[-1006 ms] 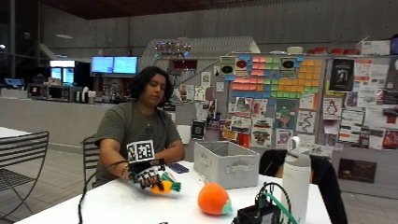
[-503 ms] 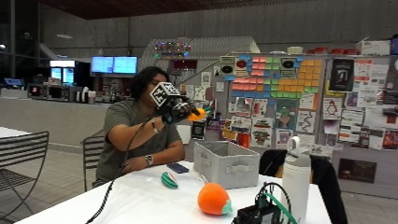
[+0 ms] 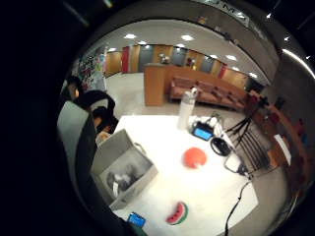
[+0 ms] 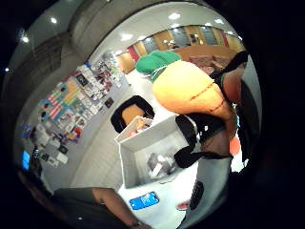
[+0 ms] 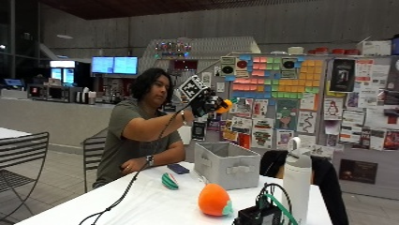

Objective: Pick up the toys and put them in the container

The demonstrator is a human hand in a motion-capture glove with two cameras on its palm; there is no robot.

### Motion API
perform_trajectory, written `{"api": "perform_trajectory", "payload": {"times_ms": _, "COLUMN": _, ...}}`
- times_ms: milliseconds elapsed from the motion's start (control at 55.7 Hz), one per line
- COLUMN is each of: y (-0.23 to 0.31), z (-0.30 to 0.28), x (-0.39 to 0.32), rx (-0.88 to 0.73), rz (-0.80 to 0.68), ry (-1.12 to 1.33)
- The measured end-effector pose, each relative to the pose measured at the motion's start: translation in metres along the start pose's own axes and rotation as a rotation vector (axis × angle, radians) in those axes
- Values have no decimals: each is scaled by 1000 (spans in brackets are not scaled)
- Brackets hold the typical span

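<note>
Orange and round, a plush toy (image 5: 216,200) sits nearest the camera on the white table (image 5: 150,206), low in the centre of the outside view. Lower right, a white bottle (image 5: 297,180) stands behind a small black device (image 5: 261,216) with cables. Slightly farther back, left of centre, a watermelon-slice toy (image 5: 169,181) lies on the table, well apart from the orange one; both are yet to be picked up. A blue phone (image 5: 178,168) lies just behind it. In the middle of the frame stands the grey fabric container (image 5: 226,164), open at the top.

Above the container, just above centre frame, the gloved right hand (image 5: 205,104) is raised high, its grip curled around a plush carrot (image 4: 188,90), orange with a green top. The thumb-side palm view shows the carrot close against the palm with the container's open mouth beneath, some items already in it. The height likely serves to clear the rim so the carrot can be dropped in. The bare left hand (image 5: 133,167) rests on the table's far edge.
</note>
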State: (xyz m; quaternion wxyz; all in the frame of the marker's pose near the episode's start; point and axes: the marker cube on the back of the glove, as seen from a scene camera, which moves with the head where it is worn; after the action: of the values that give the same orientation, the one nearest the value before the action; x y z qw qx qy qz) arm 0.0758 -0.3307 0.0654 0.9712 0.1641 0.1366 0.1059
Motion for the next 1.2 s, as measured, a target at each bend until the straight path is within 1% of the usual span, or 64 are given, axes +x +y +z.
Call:
{"api": "perform_trajectory", "payload": {"times_ms": 54, "y": -3, "z": 10, "x": 6, "rx": -23, "rz": 40, "ry": -2}}
{"api": "perform_trajectory", "payload": {"times_ms": 90, "y": -3, "z": 17, "x": 8, "rx": -53, "rz": 35, "ry": -4}}
{"api": "perform_trajectory", "payload": {"times_ms": 162, "y": -4, "z": 35, "x": 14, "rx": -149, "rz": 175, "ry": 14}}
{"api": "perform_trajectory", "payload": {"times_ms": 198, "y": -1, "z": 43, "x": 18, "rx": -200, "rz": 193, "ry": 29}}
{"api": "perform_trajectory", "payload": {"times_ms": 233, "y": 5, "z": 49, "x": 21, "rx": -230, "rz": 128, "ry": 39}}
{"api": "perform_trajectory", "payload": {"times_ms": 287, "y": 19, "z": 53, "x": 28, "rx": -224, "rz": -92, "ry": 29}}
{"api": "perform_trajectory", "payload": {"times_ms": 305, "y": 21, "z": 53, "x": 31, "rx": -216, "rz": -89, "ry": 21}}
{"api": "perform_trajectory", "payload": {"times_ms": 359, "y": 19, "z": 54, "x": 42, "rx": -197, "rz": 150, "ry": -1}}
{"api": "perform_trajectory", "payload": {"times_ms": 395, "y": 22, "z": 54, "x": 54, "rx": -192, "rz": 239, "ry": -9}}
{"api": "perform_trajectory", "payload": {"times_ms": 521, "y": 44, "z": 58, "x": 98, "rx": -208, "rz": 372, "ry": -64}}
{"api": "perform_trajectory", "payload": {"times_ms": 593, "y": 62, "z": 69, "x": 128, "rx": -261, "rz": 447, "ry": -88}}
{"api": "perform_trajectory", "payload": {"times_ms": 754, "y": 98, "z": 109, "x": 187, "rx": -356, "rz": 554, "ry": 62}}
{"api": "perform_trajectory", "payload": {"times_ms": 862, "y": 118, "z": 145, "x": 218, "rx": -429, "rz": 570, "ry": 218}}
{"api": "perform_trajectory", "payload": {"times_ms": 988, "y": 128, "z": 178, "x": 242, "rx": -481, "rz": 609, "ry": 357}}
{"api": "perform_trajectory", "payload": {"times_ms": 1060, "y": 135, "z": 197, "x": 258, "rx": -502, "rz": 675, "ry": 376}}
{"api": "perform_trajectory", "payload": {"times_ms": 1150, "y": 148, "z": 218, "x": 273, "rx": -540, "rz": 755, "ry": 339}}
{"api": "perform_trajectory", "payload": {"times_ms": 1203, "y": 157, "z": 227, "x": 281, "rx": -531, "rz": 787, "ry": 329}}
